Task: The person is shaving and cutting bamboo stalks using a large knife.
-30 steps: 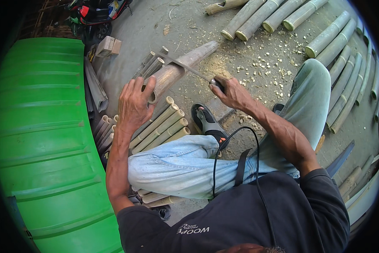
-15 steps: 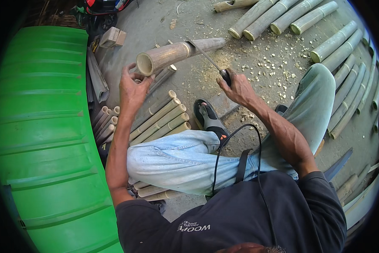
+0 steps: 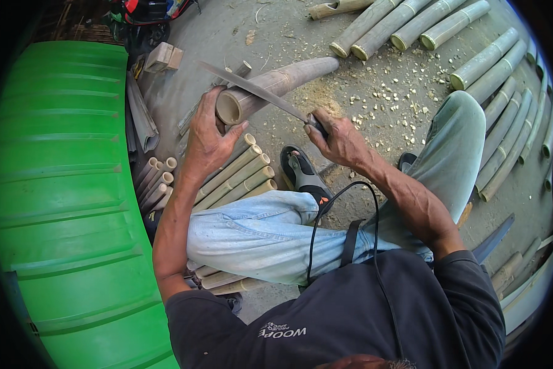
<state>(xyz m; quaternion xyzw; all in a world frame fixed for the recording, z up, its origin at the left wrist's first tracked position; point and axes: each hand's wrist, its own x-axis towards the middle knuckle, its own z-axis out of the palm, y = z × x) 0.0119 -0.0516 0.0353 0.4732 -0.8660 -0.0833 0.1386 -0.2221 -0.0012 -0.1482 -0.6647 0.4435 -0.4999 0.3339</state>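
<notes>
My left hand (image 3: 209, 142) is closed round the near end of a thick bamboo pole (image 3: 281, 82), whose hollow cut mouth faces me. The pole slants away to the right, and its far end narrows toward the floor. In my right hand (image 3: 341, 141) is a long-bladed knife (image 3: 261, 92), gripped by its dark handle. Its blade crosses the pole close to the mouth, with the tip reaching up past my left hand; whether the edge touches the bamboo I cannot tell. Below the pole, several slimmer bamboo lengths (image 3: 236, 178) lie beside my leg.
A green ribbed sheet (image 3: 61, 184) runs down the left side. Thick bamboo pieces (image 3: 381, 27) lie at the far right, and longer ones (image 3: 510, 144) along the right. Pale chips (image 3: 381, 104) litter the concrete floor. Near my right elbow lies a saw-like blade (image 3: 493, 240).
The knife has swept left and toward me, from the pole's middle to near its mouth. My left hand has shifted up onto the pole's end, and that end has moved slightly right.
</notes>
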